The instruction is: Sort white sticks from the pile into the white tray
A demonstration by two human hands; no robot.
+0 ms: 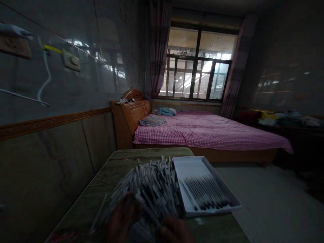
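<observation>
In the head view, a pile of rods (152,182) is spread on the table (106,173), with a box (189,167) set close by on the right, its near part filled by a row of rods (206,192). The left hand (124,216) and right hand (177,229) are held at the pile's near edge; how far they are closed, or on what, cannot be told in the dimness. The box is bordered by raised walls. Beyond the table, the far side is taken up by a bed (202,130).
</observation>
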